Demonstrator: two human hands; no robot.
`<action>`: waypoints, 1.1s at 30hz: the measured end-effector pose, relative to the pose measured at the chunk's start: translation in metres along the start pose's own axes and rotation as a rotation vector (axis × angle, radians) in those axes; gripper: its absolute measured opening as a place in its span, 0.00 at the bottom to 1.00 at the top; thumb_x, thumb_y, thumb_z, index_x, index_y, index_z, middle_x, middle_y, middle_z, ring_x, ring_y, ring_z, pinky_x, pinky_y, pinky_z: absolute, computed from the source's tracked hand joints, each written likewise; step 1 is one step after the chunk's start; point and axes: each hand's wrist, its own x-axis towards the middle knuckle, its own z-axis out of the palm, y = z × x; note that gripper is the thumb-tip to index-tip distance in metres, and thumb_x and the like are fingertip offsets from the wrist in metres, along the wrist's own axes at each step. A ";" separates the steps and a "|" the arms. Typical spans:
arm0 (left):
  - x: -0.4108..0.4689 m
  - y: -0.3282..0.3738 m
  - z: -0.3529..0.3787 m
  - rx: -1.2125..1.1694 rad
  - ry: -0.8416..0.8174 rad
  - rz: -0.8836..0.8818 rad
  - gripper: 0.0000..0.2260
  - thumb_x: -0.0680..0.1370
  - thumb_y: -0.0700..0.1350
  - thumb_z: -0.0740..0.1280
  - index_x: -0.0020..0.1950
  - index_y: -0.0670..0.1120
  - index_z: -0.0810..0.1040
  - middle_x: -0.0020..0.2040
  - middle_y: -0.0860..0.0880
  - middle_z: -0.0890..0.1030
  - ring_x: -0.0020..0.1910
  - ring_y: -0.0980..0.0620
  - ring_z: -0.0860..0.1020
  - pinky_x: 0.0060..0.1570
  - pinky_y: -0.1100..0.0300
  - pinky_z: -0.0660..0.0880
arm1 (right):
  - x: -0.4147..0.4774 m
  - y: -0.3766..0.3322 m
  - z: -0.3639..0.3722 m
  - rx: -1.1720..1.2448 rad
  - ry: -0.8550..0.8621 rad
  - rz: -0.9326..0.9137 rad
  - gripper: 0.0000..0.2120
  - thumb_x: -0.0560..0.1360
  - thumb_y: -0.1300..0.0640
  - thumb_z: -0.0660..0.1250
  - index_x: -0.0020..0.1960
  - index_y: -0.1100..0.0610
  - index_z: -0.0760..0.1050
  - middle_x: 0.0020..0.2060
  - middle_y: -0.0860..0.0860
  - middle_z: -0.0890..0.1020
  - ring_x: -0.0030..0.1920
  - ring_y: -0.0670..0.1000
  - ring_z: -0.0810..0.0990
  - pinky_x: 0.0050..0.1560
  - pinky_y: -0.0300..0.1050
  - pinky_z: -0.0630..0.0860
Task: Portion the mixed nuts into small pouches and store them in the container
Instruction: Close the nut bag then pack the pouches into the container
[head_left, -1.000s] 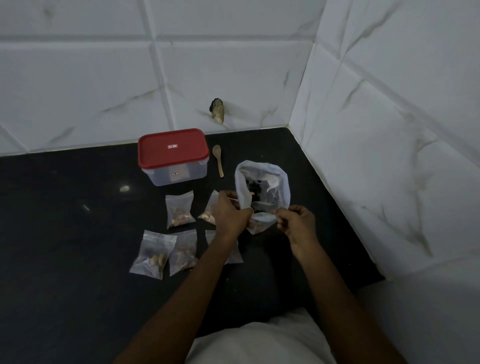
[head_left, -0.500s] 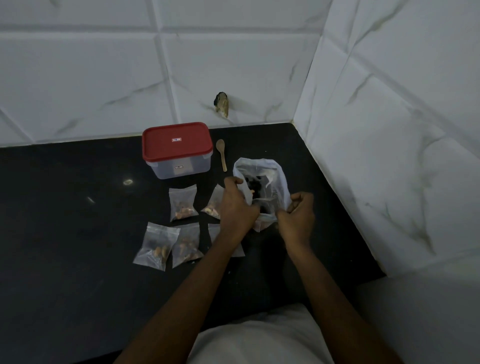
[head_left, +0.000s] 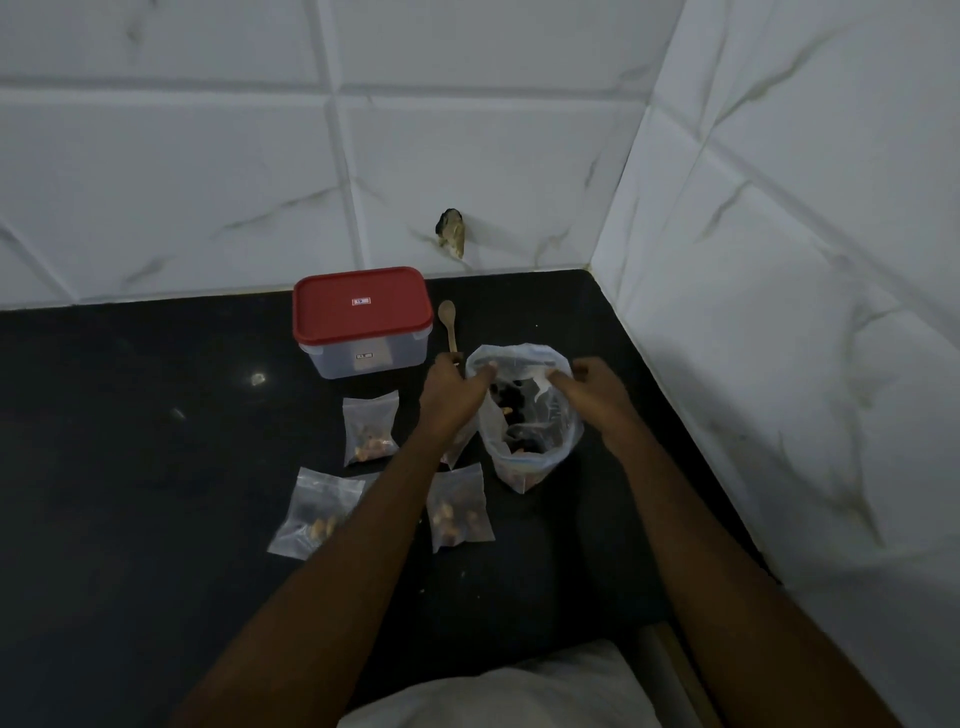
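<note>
**Counter** (head_left: 130, 467): black, with walls at the back and right edges. All the work sits toward the back right corner.

**Container** (head_left: 363, 358): at the back edge, red lid (head_left: 361, 306) on. Its long axis runs along that edge. The walls are cloudy, so I can't tell if anything is inside.

**Bag of mixed nuts** (head_left: 524, 462): just right of the container, a bit nearer you, well in from the right edge. It stands on its base, long axis roughly upright, mouth up and spread wide. Dark and pale nuts show inside, so there is stock left.

**Grip:** your left hand (head_left: 452, 397) has the left rim of the mouth pinched, fingers curled over the plastic. Your right hand (head_left: 597, 392) does the same on the right rim. Neither holds anything else.

**Pouches:** the filled ones lie flat between the container and the front edge.
- One (head_left: 370, 428) is just forward of the container.
- One (head_left: 317, 512) is further forward and to the left.
- One (head_left: 460, 506) is beside your left forearm.
- At least one more is half hidden under that forearm, so the count is uncertain.
- I can't tell if the seals are closed.

**Spoon** (head_left: 448, 325): between container and bag, lying front to back, bowl toward the back edge, handle toward you.

**Status, my read:** portioning is well along, storing is not started. Every visible pouch is outside and the lid is on. Left to do: deal with the bag, pop the lid, load the pouches.
</note>
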 end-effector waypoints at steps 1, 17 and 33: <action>0.005 0.003 -0.001 0.039 -0.034 0.011 0.23 0.77 0.56 0.69 0.66 0.46 0.71 0.57 0.48 0.78 0.53 0.51 0.78 0.51 0.53 0.78 | 0.006 -0.003 0.002 -0.057 -0.065 -0.022 0.19 0.76 0.48 0.69 0.62 0.57 0.75 0.53 0.52 0.80 0.51 0.51 0.79 0.52 0.47 0.77; 0.034 0.028 -0.007 0.737 -0.040 0.368 0.12 0.77 0.55 0.68 0.51 0.48 0.75 0.46 0.50 0.78 0.42 0.51 0.78 0.43 0.54 0.79 | 0.041 -0.022 0.011 -0.507 -0.010 -0.437 0.13 0.72 0.51 0.74 0.53 0.53 0.75 0.44 0.47 0.78 0.46 0.49 0.79 0.42 0.43 0.73; 0.037 0.032 -0.020 -0.248 -0.497 -0.177 0.13 0.79 0.53 0.67 0.57 0.45 0.79 0.57 0.41 0.81 0.55 0.43 0.80 0.55 0.46 0.79 | 0.059 -0.031 0.010 -0.248 -0.115 -0.212 0.15 0.75 0.50 0.72 0.55 0.59 0.76 0.46 0.53 0.79 0.50 0.55 0.80 0.49 0.50 0.77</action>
